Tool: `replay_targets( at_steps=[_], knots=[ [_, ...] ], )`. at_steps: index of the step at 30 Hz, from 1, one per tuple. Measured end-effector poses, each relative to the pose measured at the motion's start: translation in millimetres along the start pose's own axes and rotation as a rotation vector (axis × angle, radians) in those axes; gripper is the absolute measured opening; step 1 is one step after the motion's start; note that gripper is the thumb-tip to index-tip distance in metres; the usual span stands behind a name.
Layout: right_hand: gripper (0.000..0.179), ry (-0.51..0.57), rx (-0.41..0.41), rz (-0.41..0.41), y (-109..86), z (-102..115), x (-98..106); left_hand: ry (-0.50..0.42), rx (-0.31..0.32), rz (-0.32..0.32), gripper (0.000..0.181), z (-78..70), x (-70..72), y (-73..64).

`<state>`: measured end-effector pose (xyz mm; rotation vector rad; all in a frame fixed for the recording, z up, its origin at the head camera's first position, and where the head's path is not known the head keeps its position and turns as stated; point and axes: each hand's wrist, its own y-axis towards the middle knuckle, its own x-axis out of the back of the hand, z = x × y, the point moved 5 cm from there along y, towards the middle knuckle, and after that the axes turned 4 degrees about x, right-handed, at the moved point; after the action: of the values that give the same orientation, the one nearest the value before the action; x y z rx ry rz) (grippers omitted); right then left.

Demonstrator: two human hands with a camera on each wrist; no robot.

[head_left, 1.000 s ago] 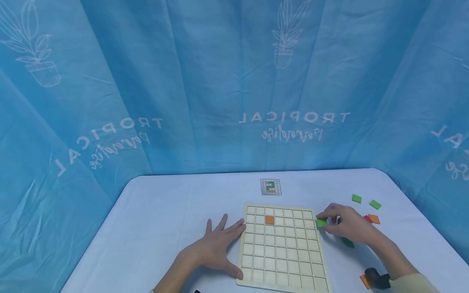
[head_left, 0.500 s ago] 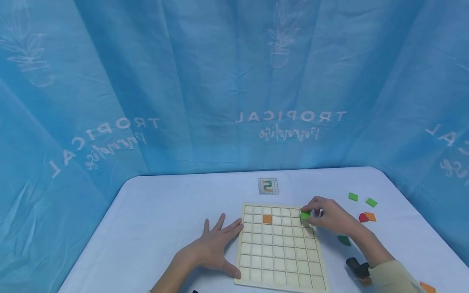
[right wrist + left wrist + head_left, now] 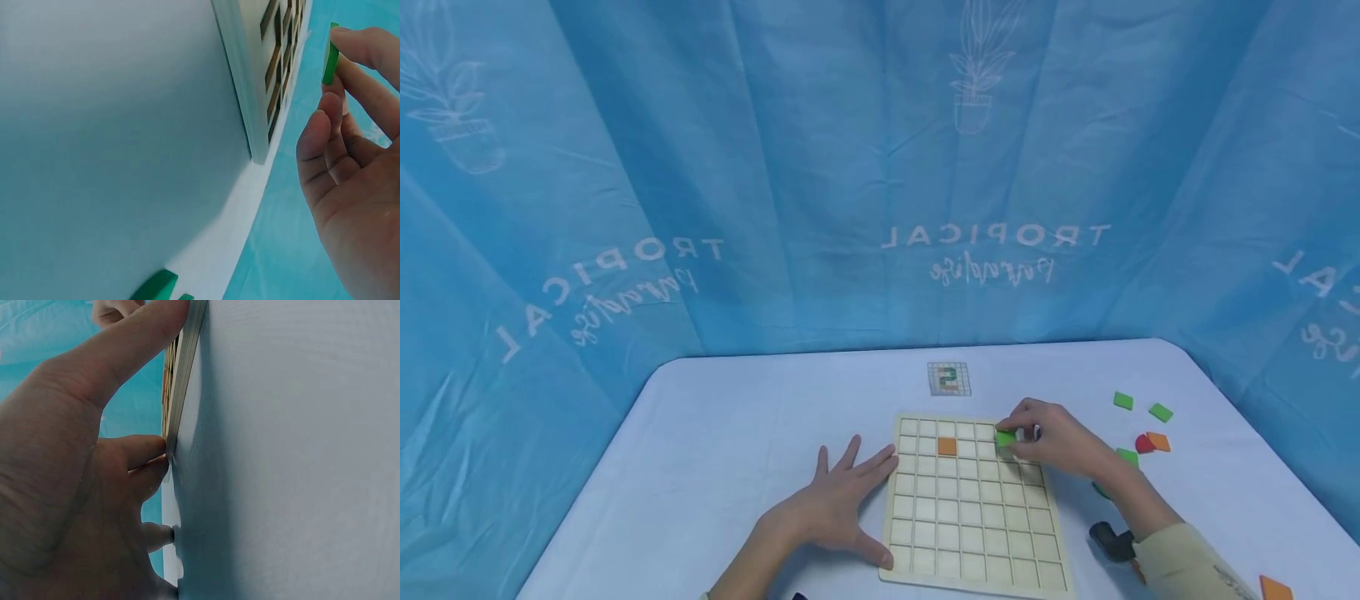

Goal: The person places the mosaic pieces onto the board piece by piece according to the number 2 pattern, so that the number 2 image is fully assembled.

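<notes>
A pale wooden grid board (image 3: 958,512) lies on the white table. One orange square tile (image 3: 947,447) sits in a cell of its second row. My left hand (image 3: 833,510) has its fingers spread, with thumb and fingertips against the board's left edge. Over the board's upper right part, my right hand (image 3: 1054,435) pinches a green square tile (image 3: 1006,439) between thumb and fingertips. The right wrist view shows that green tile (image 3: 331,55) held edge-on, apart from the board's surface.
Beyond the board lies a small card (image 3: 949,379) with a grid picture. To the right are green tiles (image 3: 1123,401), a red rounded piece (image 3: 1144,443) beside an orange tile (image 3: 1158,442), and a dark green piece partly behind my forearm. Another orange tile (image 3: 1275,587) lies near the front right.
My right hand has carried the green tile leftward from the board's right edge to over its upper right cells. My left hand keeps its place at the board's edge.
</notes>
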<state>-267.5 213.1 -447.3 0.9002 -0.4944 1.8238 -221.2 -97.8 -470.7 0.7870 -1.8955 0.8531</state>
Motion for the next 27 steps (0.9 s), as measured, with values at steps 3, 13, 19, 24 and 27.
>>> replay_targets(
  at_steps=[3,13,19,24,27],
  knots=[
    [0.028,0.004,0.017,0.004,2.3,2.7,-3.6,-0.005,0.002,0.002,0.123,0.0,0.9,0.1],
    [0.029,0.026,0.073,0.033,11.2,12.4,-17.5,-0.012,-0.005,-0.003,0.123,0.5,-0.4,0.4],
    [0.029,0.013,0.083,0.052,17.8,15.1,-24.6,-0.006,-0.003,0.0,0.123,-0.2,-1.1,1.1],
    [0.026,-0.012,0.085,0.065,24.0,21.6,-30.2,-0.005,0.004,0.004,0.124,0.5,-0.9,1.3],
    [0.024,-0.02,0.086,0.071,27.2,24.9,-32.9,-0.007,0.005,0.003,0.124,0.5,-0.6,1.3]
  ],
)
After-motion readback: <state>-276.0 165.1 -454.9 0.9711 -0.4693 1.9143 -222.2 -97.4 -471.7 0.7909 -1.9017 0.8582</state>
